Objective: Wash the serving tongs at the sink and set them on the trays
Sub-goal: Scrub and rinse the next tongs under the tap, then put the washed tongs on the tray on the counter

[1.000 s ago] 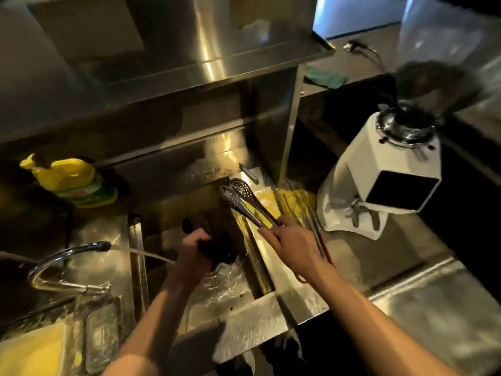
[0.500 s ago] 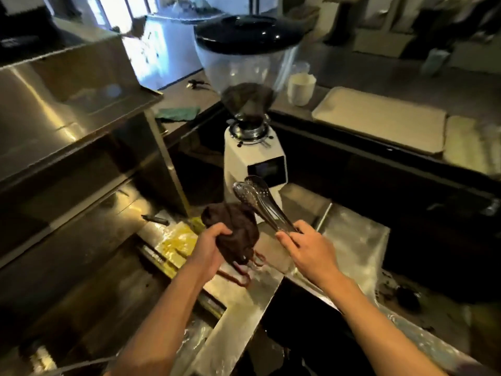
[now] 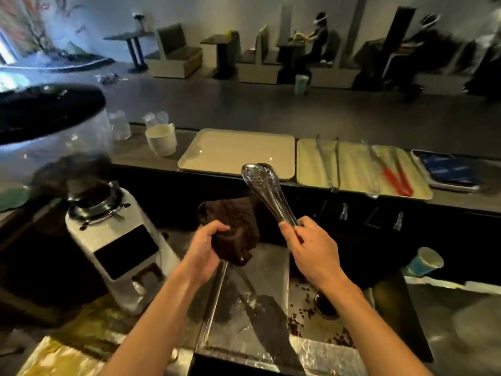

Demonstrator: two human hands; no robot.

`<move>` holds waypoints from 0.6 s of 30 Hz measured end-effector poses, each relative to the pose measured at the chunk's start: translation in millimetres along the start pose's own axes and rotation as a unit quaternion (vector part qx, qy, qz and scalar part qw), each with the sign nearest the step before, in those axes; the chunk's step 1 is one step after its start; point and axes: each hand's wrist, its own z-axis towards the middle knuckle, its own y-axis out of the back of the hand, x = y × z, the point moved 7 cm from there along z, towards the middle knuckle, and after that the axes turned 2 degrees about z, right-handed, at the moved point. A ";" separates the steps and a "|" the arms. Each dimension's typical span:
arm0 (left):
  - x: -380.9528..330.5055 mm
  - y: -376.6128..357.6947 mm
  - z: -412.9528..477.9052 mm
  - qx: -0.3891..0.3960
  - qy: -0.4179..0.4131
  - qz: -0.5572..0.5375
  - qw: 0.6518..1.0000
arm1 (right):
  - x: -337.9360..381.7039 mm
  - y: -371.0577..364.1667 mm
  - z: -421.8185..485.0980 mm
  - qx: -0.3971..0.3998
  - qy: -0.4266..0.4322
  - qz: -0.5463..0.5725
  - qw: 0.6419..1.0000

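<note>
- The right hand [image 3: 311,251] grips the handle end of the metal serving tongs [image 3: 264,188], with fingers and thumb curled round the two arms.
- The tongs are held in the air in front of the raised counter. Their perforated, spoon-shaped heads lie close together and point up and away.
- The left hand [image 3: 206,248] clutches a bunched dark brown cloth [image 3: 234,226], its fingers wrapped round the lower part. The cloth sits just left of the tongs' arms.
- On the raised counter beyond, an empty cream tray [image 3: 235,153] lies directly behind the tongs' heads.
- Just to its right, a second cream tray [image 3: 352,166] carries a pair of plain metal tongs [image 3: 329,161] and a pair of tongs with red ends [image 3: 395,177].
- A tray with a dark blue surface [image 3: 447,169] lies at the far right.
- A white coffee grinder [image 3: 113,240] stands to the left of the left hand, and a white jug [image 3: 161,139] stands on the counter behind it.
- Coffee beans [image 3: 295,324] are scattered on the steel surface beneath the right forearm.
- A blue paper cup [image 3: 424,263] stands off to the right.
</note>
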 end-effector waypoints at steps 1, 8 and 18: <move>-5.0 -11.5 11.0 0.005 -0.007 -0.001 1.000 | -3.2 9.3 13.4 -0.002 -0.005 0.002 1.000; -49.1 -90.4 89.3 0.030 -0.021 -0.023 0.999 | -32.6 51.1 131.6 0.017 -0.060 0.039 0.997; -82.0 -117.5 158.9 0.035 -0.023 -0.044 0.998 | -46.8 -7.8 261.0 0.081 -0.123 -0.038 0.988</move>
